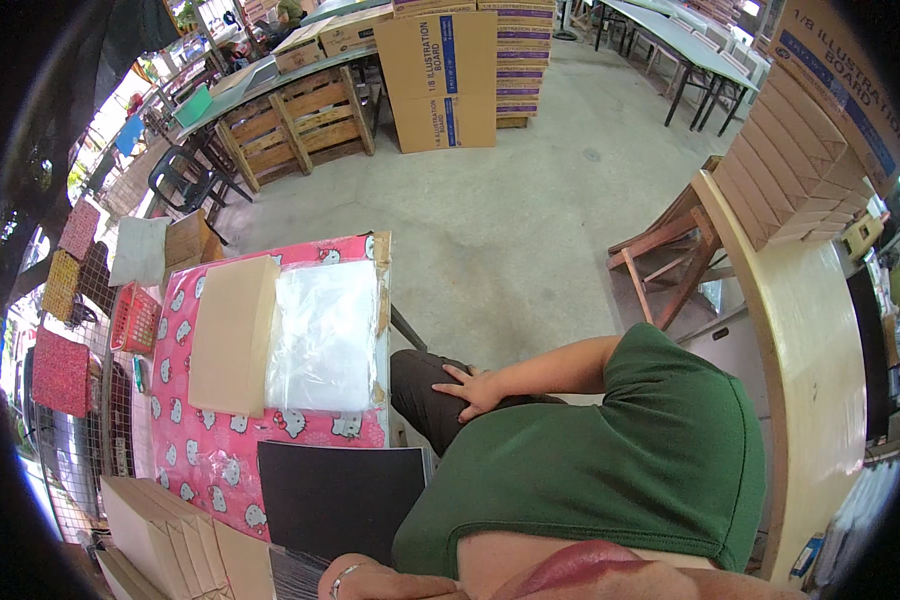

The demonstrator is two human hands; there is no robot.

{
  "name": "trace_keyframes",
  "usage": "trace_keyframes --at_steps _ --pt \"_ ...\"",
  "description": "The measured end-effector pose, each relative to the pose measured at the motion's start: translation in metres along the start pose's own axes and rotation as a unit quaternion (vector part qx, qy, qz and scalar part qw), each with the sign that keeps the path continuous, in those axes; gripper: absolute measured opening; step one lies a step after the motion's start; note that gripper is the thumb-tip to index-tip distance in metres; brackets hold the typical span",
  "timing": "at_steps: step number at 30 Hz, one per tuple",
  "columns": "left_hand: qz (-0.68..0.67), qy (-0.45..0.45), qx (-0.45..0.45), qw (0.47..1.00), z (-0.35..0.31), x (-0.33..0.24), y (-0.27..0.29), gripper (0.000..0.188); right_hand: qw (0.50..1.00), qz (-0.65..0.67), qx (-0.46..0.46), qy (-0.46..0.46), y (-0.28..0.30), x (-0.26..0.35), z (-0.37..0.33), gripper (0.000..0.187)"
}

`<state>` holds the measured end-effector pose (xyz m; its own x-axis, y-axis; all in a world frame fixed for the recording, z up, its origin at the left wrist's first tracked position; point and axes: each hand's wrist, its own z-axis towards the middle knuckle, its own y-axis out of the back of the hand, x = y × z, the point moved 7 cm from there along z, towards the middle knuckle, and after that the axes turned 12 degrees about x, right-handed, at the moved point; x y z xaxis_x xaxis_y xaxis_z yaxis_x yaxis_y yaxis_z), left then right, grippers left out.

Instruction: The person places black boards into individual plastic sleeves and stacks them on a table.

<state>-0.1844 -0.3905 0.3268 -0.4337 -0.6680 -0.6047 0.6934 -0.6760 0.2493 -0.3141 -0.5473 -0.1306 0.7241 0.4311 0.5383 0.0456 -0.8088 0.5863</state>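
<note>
My right hand [472,390] rests on my dark trousers [420,385], its fingers spread and holding nothing. Part of my left hand [345,577] shows at the bottom edge with a silvery band around it; its fingers are mostly cut off. Beside it lies a clear, streaky plastic piece [300,572]. Black sheets [340,500] lie flat at the near edge of a table with a pink patterned cover [205,465]. Farther along that table, a stack of tan boards [232,335] sits against a pile of clear plastic sleeves [325,335].
Folded brown cartons [175,545] stand at the lower left. A red basket [135,318] is at the table's left side. To the right is a pale wooden counter [810,350] bearing cartons [785,160]. Ahead, large cardboard boxes [435,85] and a wooden pallet [295,125] stand on the floor.
</note>
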Motion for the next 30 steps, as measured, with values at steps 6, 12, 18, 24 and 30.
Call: trace_keyframes --at_steps 6,12,18,24,30 --pt "-0.042 -0.069 0.043 0.996 0.023 -0.005 0.002 0.055 1.0 0.0 -0.001 -0.005 0.002 0.002 0.0 0.092" --pt "0.014 -0.104 -0.004 0.994 0.03 -0.009 -0.014 0.037 1.0 0.002 0.005 -0.002 0.002 0.002 -0.002 0.091" --pt "0.001 -0.146 0.069 0.987 0.038 -0.01 -0.028 0.055 1.0 -0.001 0.001 -0.006 0.002 0.007 -0.011 0.089" --pt "0.007 -0.122 0.043 0.992 0.044 -0.009 -0.038 0.055 1.0 -0.015 -0.005 0.008 -0.001 0.01 -0.01 0.087" --pt "-0.03 -0.179 0.1 0.978 0.032 0.0 -0.033 0.052 1.0 -0.018 -0.01 0.006 -0.003 0.012 -0.008 0.088"
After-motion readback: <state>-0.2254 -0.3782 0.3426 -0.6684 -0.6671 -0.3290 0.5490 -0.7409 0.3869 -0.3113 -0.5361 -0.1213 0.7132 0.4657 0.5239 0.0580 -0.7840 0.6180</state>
